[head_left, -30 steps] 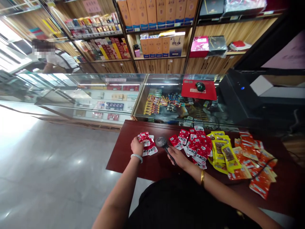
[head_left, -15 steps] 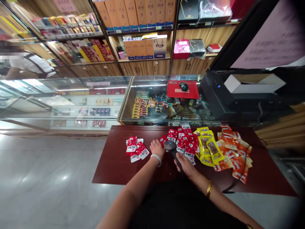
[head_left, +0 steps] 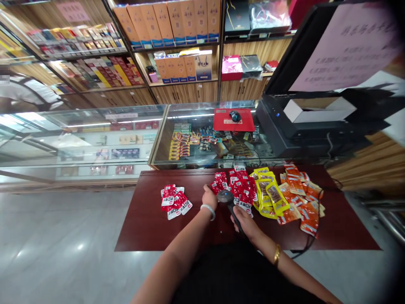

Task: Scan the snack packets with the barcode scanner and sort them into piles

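Head view, looking down on dark red table (head_left: pixel 152 228) in front of glass display counter (head_left: pixel 126 135)

Right hand (head_left: pixel 245 219): closed around handle of barcode scanner (head_left: pixel 228 202); scanner head dark, rounded, raised just above table and leaning toward the red packets. Black cable (head_left: pixel 311 240) trailing over right part of table to its near edge; link to scanner not traceable behind the arm. Gold bangle (head_left: pixel 277 254) on right wrist.

Left hand (head_left: pixel 209 196): resting at near left edge of main red packet pile (head_left: pixel 240 188), fingers curled onto a red packet (head_left: pixel 217 188); whether pinching or only touching, cannot tell at this size. Pale bracelet (head_left: pixel 208 209) on left wrist. Hand just beside scanner head, almost touching.

Packet layout on table:
- small red packet stack (head_left: pixel 174 202), left of both hands, well apart from main pile
- main red pile, centre, directly beyond scanner
- yellow packets (head_left: pixel 268 195), touching right side of red pile, overlapping
- orange packets (head_left: pixel 302 204), rightmost, overlapping yellow ones

Surroundings: red mouse pad (head_left: pixel 234 122) with black mouse (head_left: pixel 235 115) on counter glass; black machine (head_left: pixel 303 126) with white tray to the right, pink paper notice (head_left: pixel 344 46) above it. Wooden shelves (head_left: pixel 190 84) behind, carrying orange boxes (head_left: pixel 177 23). Another person (head_left: pixel 28 95) at far left behind counter, partly out of frame
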Action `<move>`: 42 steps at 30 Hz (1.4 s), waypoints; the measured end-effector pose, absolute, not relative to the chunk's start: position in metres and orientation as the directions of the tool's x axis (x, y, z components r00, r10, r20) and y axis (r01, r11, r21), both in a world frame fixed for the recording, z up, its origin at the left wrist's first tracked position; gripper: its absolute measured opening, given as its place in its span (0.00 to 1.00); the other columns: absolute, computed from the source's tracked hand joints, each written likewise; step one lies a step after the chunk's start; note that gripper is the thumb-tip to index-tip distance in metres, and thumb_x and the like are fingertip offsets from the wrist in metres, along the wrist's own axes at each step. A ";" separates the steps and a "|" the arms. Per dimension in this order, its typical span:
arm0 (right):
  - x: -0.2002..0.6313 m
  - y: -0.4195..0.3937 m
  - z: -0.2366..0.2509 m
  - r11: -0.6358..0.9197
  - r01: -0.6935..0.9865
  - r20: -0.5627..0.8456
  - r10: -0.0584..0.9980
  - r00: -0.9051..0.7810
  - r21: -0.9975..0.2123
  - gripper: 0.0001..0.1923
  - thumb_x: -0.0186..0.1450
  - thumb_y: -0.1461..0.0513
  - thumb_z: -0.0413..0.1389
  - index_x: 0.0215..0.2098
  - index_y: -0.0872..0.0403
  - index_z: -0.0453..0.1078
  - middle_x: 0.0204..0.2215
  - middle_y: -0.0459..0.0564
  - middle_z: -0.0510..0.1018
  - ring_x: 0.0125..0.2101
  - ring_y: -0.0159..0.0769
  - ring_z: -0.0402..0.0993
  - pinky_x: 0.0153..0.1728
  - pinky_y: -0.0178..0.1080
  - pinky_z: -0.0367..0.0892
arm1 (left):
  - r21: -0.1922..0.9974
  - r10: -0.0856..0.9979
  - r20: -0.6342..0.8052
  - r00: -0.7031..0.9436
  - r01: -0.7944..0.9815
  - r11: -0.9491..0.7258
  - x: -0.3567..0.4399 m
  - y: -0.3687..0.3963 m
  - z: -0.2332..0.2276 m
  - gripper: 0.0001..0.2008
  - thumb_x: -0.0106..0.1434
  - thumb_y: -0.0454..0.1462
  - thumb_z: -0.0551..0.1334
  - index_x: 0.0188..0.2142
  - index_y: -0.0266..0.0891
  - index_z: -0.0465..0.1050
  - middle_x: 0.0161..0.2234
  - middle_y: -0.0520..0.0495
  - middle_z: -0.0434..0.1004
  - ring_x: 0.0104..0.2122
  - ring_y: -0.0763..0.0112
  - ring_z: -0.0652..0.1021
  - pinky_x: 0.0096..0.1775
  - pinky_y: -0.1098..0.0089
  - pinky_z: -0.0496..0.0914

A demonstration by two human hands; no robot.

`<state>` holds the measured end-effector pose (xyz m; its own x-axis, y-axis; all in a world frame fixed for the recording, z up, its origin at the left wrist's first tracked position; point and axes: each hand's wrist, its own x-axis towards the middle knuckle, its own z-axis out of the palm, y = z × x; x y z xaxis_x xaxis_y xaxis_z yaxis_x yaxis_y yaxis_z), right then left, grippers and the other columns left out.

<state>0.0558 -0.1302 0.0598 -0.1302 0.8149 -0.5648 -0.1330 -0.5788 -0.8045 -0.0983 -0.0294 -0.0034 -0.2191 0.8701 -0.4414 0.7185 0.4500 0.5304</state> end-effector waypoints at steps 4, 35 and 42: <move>0.057 -0.131 0.060 -0.582 -0.122 -0.567 0.812 -0.136 -0.804 0.27 0.58 0.36 0.53 0.34 0.50 0.61 0.18 0.37 0.68 0.10 0.25 0.59 0.12 0.31 0.54 | 0.685 0.848 -0.521 -0.100 0.544 0.485 -0.110 -0.030 -0.011 0.13 0.57 0.40 0.67 0.40 0.37 0.76 0.37 0.40 0.82 0.36 0.63 0.80 0.37 0.70 0.68; -0.059 -0.074 0.082 -0.472 0.055 -0.430 0.743 -0.512 -0.880 0.30 0.63 0.39 0.51 0.51 0.52 0.66 0.19 0.37 0.65 0.12 0.25 0.59 0.13 0.30 0.56 | 0.403 0.803 -0.326 -0.499 0.695 0.596 -0.319 -0.071 0.044 0.17 0.59 0.50 0.61 0.35 0.39 0.77 0.33 0.43 0.78 0.35 0.62 0.75 0.36 0.69 0.64; -0.029 -0.083 0.091 -0.499 0.011 -0.462 0.794 -0.395 -0.867 0.29 0.62 0.38 0.50 0.44 0.52 0.67 0.20 0.38 0.67 0.12 0.25 0.59 0.13 0.30 0.55 | 0.274 0.860 -0.090 -0.502 0.818 0.506 -0.267 -0.058 0.041 0.28 0.58 0.49 0.63 0.55 0.42 0.66 0.54 0.38 0.69 0.52 0.52 0.69 0.52 0.59 0.62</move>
